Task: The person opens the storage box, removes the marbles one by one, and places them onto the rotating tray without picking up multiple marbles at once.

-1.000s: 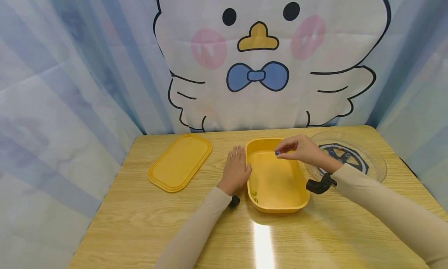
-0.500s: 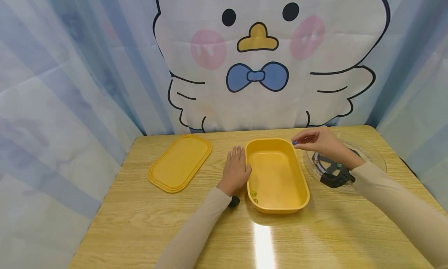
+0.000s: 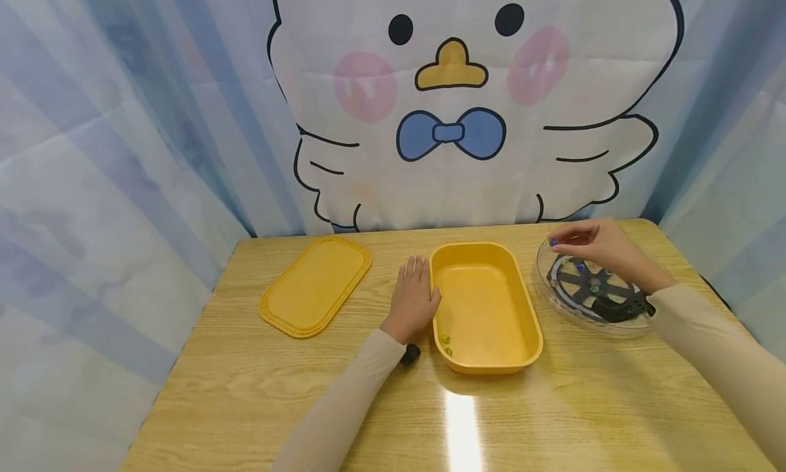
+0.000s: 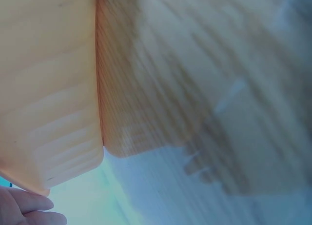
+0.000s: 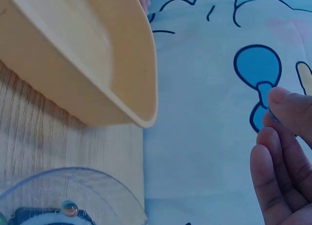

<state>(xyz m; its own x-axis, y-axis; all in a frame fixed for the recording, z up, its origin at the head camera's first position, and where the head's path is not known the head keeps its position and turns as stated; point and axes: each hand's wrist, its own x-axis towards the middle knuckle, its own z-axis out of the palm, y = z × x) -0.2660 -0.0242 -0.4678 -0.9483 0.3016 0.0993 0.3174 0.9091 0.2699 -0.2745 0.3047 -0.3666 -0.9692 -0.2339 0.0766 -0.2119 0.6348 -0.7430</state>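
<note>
My right hand point(image 3: 604, 245) pinches a small blue marble point(image 3: 553, 242) between thumb and fingertips, above the far left rim of a round clear plastic dish point(image 3: 545, 288). In the right wrist view only a sliver of the marble point(image 5: 273, 116) shows between the fingers. Inside the dish lie several small marbles, one of them blue point(image 3: 580, 267), over a dark wheel-like pattern. With fingers straight, my left hand point(image 3: 413, 298) rests along the left rim of a yellow rectangular tub point(image 3: 531, 322). Two yellow-green marbles point(image 3: 445, 338) sit in the tub's near left corner.
A flat yellow lid point(image 3: 316, 286) lies on the wooden table point(image 3: 245, 404) to the left. Behind the table hangs a curtain point(image 3: 381, 179) with a cartoon bird, and more curtain point(image 3: 110, 219) hangs at the sides. The dish stands just right of the tub.
My right hand has moved right, from over the tub to over the dish's rim, still pinching the blue marble. The left hand has stayed at the tub.
</note>
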